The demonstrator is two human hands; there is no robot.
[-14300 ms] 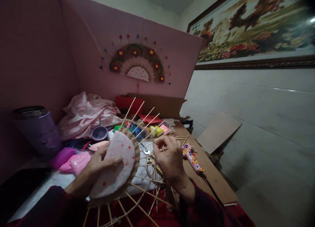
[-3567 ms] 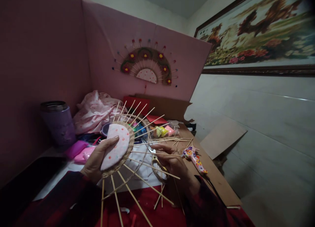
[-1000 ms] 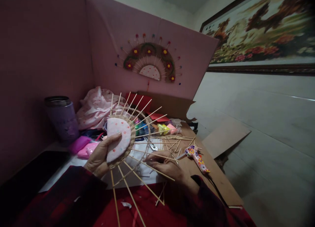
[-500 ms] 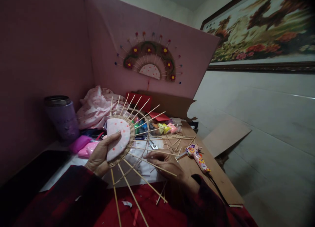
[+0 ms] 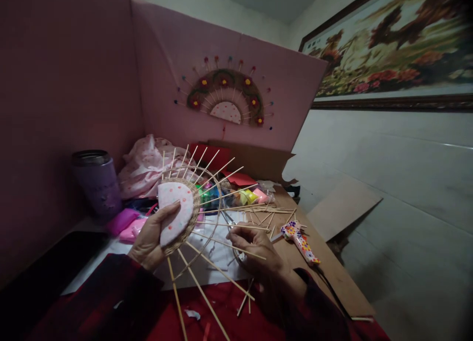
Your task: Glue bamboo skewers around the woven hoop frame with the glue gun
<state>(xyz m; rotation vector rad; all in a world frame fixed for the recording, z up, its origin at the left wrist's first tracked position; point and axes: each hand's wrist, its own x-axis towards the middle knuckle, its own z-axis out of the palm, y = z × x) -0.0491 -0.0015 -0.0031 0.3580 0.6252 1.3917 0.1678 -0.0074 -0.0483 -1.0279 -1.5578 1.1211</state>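
In my left hand (image 5: pixel 153 232) is a half-round craft piece (image 5: pixel 177 210), its pale spotted fabric face edged with braided cord, thumb on the front. Thin wooden sticks (image 5: pixel 219 269) fan out from its curved edge. A strand of jute twine (image 5: pixel 220 190) arcs across the sticks, apart from the braided edge. My right hand (image 5: pixel 258 250) is closed beside the lower right sticks, fingertips pinched on the twine where it leaves the arc. Some of the fingers are behind the sticks.
A flower-patterned glue gun (image 5: pixel 301 241) lies on brown cardboard, right of my right hand. Loose sticks (image 5: pixel 269 210), scissors (image 5: pixel 229 220) and colourful clay packets (image 5: pixel 251 195) lie behind. A purple tumbler (image 5: pixel 96 183) stands left; a finished fan-shaped piece (image 5: pixel 225 94) hangs on the pink board.
My right hand has shifted slightly right, away from the craft piece, with its fingers drawn closer together. My left hand keeps its hold. The whole view has tilted a little.
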